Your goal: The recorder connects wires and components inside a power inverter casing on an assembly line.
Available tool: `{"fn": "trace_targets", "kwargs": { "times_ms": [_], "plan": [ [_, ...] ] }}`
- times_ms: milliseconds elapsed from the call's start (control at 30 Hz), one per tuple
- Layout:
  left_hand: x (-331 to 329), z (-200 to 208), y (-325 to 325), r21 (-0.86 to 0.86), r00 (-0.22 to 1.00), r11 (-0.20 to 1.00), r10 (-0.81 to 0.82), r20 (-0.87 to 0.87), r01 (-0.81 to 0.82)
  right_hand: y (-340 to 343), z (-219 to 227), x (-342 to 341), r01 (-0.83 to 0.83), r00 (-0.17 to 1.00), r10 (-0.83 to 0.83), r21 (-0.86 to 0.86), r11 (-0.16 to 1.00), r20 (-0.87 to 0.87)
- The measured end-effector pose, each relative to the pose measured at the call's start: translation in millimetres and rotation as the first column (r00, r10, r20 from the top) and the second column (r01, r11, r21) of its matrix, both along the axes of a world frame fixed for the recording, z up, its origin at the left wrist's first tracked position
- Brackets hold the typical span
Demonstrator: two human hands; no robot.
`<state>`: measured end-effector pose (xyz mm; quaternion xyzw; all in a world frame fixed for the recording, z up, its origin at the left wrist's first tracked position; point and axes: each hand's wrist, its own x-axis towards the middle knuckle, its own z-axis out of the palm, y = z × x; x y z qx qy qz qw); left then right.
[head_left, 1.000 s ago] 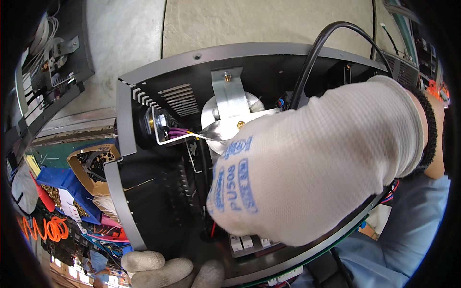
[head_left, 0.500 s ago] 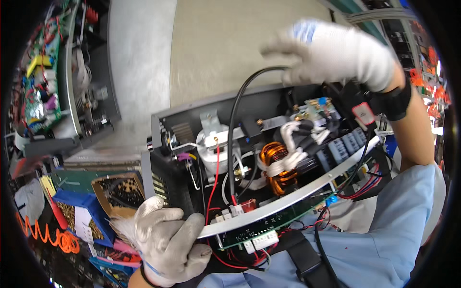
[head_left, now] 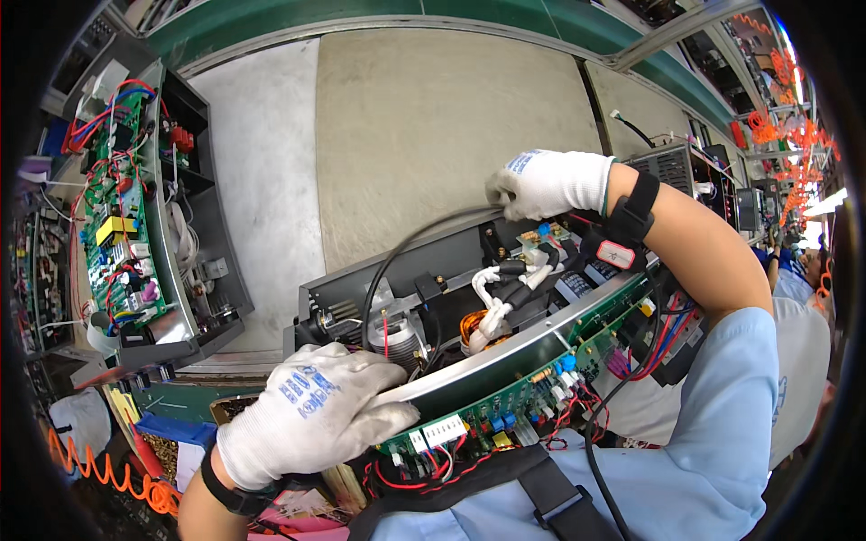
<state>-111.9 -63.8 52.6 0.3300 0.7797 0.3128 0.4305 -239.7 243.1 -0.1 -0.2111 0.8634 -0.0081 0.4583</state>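
In front of me lies a dark grey electronics chassis (head_left: 347,270), its top off, with a metal rail (head_left: 505,338) and a green circuit board (head_left: 532,383) along the near side. My left hand (head_left: 316,406), in a white glove, grips the left end of the rail, fingers over the inside and thumb on the near face. Above the far wall, my gloved right hand (head_left: 555,185) has its fingers curled round a black cable (head_left: 397,252), which arches up from the chassis's left part. White-sleeved wires (head_left: 492,307) and a copper coil (head_left: 471,326) sit inside.
A second opened chassis (head_left: 221,288) with a green board (head_left: 122,216) stands at the left. Nearer are a blue bin (head_left: 176,428) and a coiled orange hose (head_left: 108,478). Another unit (head_left: 672,167) stands at far right. A person in blue (head_left: 794,275) is beyond my right arm.
My right hand has come lower and closed on the black cable, whose arch now leans further right. My left hand has moved from the near left corner onto the rail's end. The view has shifted.
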Motion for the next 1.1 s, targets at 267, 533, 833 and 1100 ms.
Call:
{"fn": "trace_targets", "kwargs": {
  "times_ms": [267,533,833,1100],
  "plan": [
    [3,3,-1,-0.07,0.995,0.993,0.093,0.031,-0.09,-14,-2,-2,-0.157,0.982,0.168,0.125,0.98,-0.084],
    [18,3,-2,0.075,0.958,0.969,0.243,-0.154,-0.234,-29,8,3,-0.197,0.964,0.252,0.4,0.895,-0.088],
    [17,14,-7,0.065,0.936,0.936,0.341,0.084,-0.347,34,184,12,0.103,0.841,-0.063,0.044,0.994,-0.538],
    [-77,-40,-27,-0.089,0.964,0.966,0.25,0.096,-0.242,86,215,135,0.147,0.478,-0.547,-0.551,0.821,-0.687]
  ]
}}
